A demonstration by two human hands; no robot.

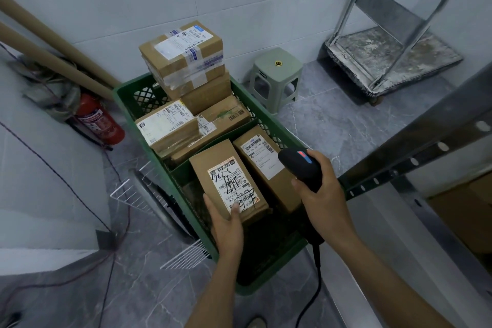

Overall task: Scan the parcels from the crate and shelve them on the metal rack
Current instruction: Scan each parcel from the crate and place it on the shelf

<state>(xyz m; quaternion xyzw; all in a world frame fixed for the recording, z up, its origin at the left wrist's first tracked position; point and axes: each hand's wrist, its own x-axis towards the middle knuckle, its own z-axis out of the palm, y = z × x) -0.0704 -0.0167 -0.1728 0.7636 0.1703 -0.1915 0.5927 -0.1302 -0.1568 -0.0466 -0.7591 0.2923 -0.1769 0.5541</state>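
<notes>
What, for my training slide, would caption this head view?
Left hand grips a labelled parcel at the green crate while the right hand holds a black corded scanner beside it.

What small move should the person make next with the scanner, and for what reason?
Probably turn the scanner in the right hand a little leftward onto the label of the parcel that the left hand holds at the crate: its head seems to hang beside that label.

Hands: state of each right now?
Left hand: holds the scribbled-label parcel at its near end.
Right hand: grips the black barcode scanner.
</notes>
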